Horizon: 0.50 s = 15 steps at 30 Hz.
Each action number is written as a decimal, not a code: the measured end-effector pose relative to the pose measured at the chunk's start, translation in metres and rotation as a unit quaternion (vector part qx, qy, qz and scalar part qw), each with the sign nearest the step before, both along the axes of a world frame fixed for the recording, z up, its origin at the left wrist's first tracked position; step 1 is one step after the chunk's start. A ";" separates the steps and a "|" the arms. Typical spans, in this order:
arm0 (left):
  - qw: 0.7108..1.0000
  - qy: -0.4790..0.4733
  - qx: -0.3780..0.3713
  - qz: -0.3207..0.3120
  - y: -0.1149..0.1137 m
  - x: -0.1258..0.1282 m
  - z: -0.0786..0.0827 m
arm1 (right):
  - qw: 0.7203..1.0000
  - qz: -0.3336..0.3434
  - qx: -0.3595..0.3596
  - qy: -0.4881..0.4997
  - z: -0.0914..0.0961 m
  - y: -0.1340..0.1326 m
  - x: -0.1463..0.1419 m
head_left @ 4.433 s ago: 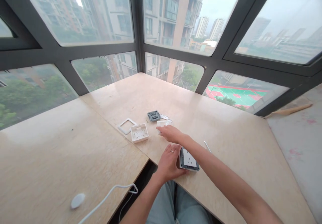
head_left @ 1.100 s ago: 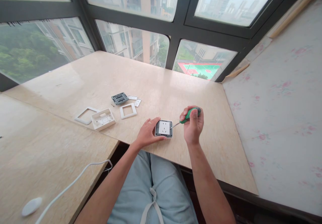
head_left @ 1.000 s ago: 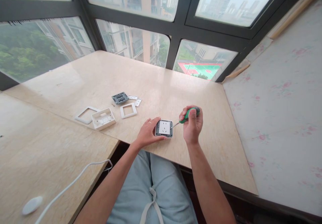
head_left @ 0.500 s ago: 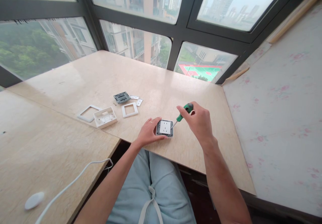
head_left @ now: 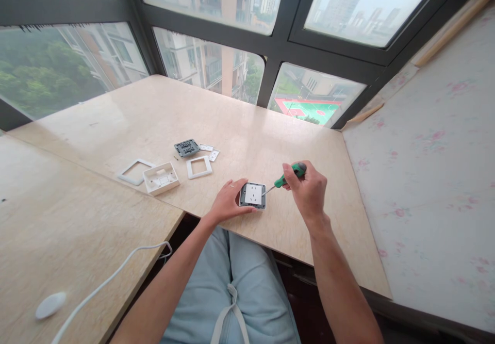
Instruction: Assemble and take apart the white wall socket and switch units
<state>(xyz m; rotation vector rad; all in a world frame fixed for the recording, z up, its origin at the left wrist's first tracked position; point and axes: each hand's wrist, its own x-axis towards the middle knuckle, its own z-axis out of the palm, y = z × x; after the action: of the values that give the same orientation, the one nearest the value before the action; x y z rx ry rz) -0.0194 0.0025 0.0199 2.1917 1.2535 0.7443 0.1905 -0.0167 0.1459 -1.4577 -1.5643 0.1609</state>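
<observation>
A grey socket module with a white face lies near the front edge of the wooden table. My left hand grips it from the left side, fingers curled round its edge. My right hand is closed round a green-handled screwdriver. The screwdriver's metal tip touches the module's right edge.
Further left on the table lie a white frame, a white back box, another white frame, a grey module and small white pieces. A white cable with an oval switch crosses the near-left board. Windows ring the table.
Earlier my right hand reached toward the far parts; it now holds the screwdriver at the module. In the last second the right hand re-gripped and rolled on the handle. The left hand stayed on the module.
</observation>
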 end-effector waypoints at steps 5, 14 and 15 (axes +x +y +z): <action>1.000 -0.004 0.005 0.001 0.000 0.000 -0.001 | 1.000 0.009 -0.010 0.012 0.000 0.000 0.001; 1.000 -0.004 -0.007 -0.001 0.000 0.000 0.001 | 1.000 -0.030 -0.006 -0.004 -0.002 0.010 0.005; 1.000 -0.005 -0.008 0.000 0.000 0.000 0.001 | 0.999 -0.036 -0.009 0.001 -0.002 0.012 0.005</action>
<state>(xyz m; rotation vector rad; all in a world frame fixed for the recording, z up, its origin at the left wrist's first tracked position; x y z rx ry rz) -0.0199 0.0027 0.0206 2.1736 1.2492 0.7421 0.1958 -0.0045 0.1440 -1.5255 -1.5104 0.1340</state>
